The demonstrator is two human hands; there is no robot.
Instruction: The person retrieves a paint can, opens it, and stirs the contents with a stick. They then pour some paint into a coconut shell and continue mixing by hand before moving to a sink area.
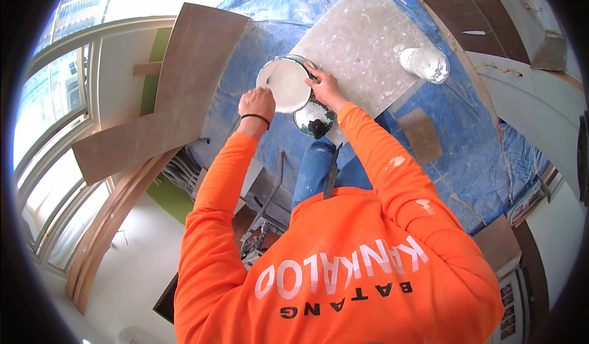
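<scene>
A round paint bucket [283, 85] full of off-white paint stands in front of me. My left hand [257, 103] is a closed fist at its near left edge. What that fist holds is hidden; a small dark mark shows in the paint just beyond it. My right hand [326, 90] grips the bucket's right rim, fingers over the edge. Just nearer to me, between my knees and the bucket, is a smaller green-and-white container [310, 114] smeared with white. A crumpled black thing [317, 128] lies at its near edge.
A speckled pale board [368, 43] lies on blue plastic sheeting [270, 43]. On the board's right side is a clear white-smeared tub [424, 65]. Brown panels [196, 68] lean by the window at left. A small brown board [420, 135] lies right of my knees.
</scene>
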